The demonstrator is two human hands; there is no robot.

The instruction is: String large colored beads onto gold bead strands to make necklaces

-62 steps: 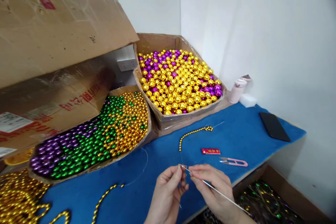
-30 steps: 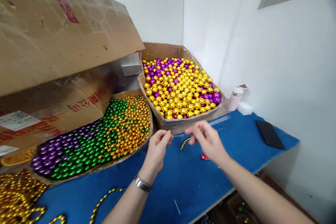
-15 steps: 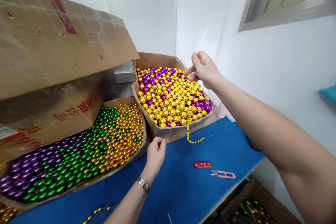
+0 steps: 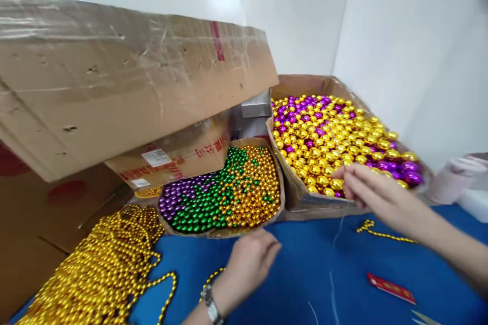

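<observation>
My right hand [image 4: 366,188] is pinched around a thin thread [image 4: 332,284] in front of the box of large gold and purple beads [image 4: 324,147]. The thread hangs down over the blue table. Beyond that hand, a short string of small gold beads [image 4: 389,236] lies on the cloth. My left hand [image 4: 257,254], with a metal watch [image 4: 210,304] at its wrist, is closed above the table near the box of smaller beads [image 4: 229,193]. What its fingers hold, if anything, is hidden. A gold bead strand [image 4: 209,280] shows behind the left wrist.
A heap of gold bead strands [image 4: 102,269] lies at the left. A large cardboard flap [image 4: 137,76] overhangs the smaller-bead box. On the blue table [image 4: 293,264] lie a red packet [image 4: 391,288] and scissor tips [image 4: 425,318]. A pale roll [image 4: 455,180] stands at the right.
The view has turned left, bringing the gold strand heap in. My right hand has come down from its raised position, and the gold bead string that hung below it now lies on the table.
</observation>
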